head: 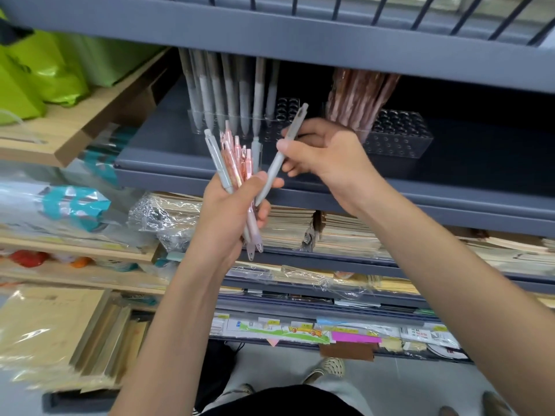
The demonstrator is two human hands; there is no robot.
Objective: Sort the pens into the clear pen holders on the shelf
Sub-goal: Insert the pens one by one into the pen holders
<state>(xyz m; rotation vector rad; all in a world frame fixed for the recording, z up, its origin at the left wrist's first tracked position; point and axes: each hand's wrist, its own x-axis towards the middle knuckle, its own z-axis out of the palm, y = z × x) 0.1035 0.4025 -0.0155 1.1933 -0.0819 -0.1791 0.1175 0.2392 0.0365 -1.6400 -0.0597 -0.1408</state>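
Note:
My left hand [228, 211] grips a bundle of pens [237, 163], pink ones and a few grey ones, tips pointing down. My right hand [324, 151] pinches a single grey pen [282, 154] that slants up to the right beside the bundle. On the dark shelf behind stand two clear pen holders. The left holder [270, 127] carries several grey pens [228, 94]. The right holder [399, 136] carries several pink pens [360, 94] at its left end, with many free holes.
The grey shelf lip [420, 190] runs just under my hands. Stacks of wrapped notebooks [330, 232] fill the shelf below. Green bags [45, 73] and wooden shelves [75, 127] stand to the left. The upper shelf [300, 34] overhangs the pen tops.

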